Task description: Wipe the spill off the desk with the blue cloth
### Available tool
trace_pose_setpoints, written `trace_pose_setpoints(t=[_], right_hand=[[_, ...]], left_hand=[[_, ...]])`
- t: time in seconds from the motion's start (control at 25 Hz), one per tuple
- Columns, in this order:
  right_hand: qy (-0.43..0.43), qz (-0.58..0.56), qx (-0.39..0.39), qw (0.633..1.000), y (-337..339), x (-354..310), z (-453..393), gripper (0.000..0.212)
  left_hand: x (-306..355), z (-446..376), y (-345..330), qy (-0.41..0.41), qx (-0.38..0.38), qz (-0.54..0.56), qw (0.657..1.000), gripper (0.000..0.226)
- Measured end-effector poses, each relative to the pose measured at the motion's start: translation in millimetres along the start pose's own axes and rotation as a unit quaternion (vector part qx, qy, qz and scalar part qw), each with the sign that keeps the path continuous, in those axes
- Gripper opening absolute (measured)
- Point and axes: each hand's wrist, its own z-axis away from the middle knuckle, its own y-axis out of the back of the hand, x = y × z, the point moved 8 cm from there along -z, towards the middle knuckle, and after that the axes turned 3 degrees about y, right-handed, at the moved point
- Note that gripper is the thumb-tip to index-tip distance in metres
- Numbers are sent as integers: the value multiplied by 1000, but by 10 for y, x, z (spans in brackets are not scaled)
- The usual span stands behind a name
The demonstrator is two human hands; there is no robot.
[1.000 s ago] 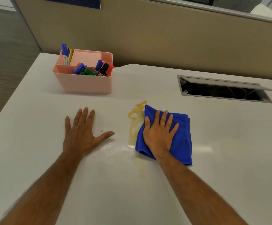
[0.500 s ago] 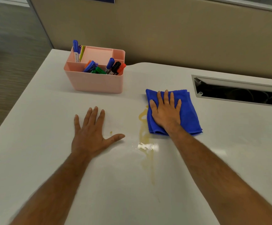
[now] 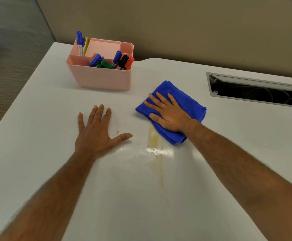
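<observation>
Nearest, a thin yellowish spill runs as a streak on the white worktop, its long axis going near to far, with a wet glint across its middle. Its far end meets the near-left edge of the blue cloth, so what remains lies nearward and slightly left of the cloth. A small stray drop sits just beside the left thumb. The left hand rests flat on the worktop, fingers spread, holding nothing. The right hand presses flat on the folded cloth, fingers straight and a little apart; it is the nearer hand to the streak. A pull toward the person along the streak seems called for. Farther left stands a pink organiser of markers; far right, a cable hatch.
</observation>
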Motion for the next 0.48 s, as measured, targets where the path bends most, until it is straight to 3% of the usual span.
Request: trace_pose_setpoints(t=[0.48], right_hand=[[106,17,-4,994,-182,-838,787,62]], left_hand=[[6,32,27,-4,-7,3,1000,130]])
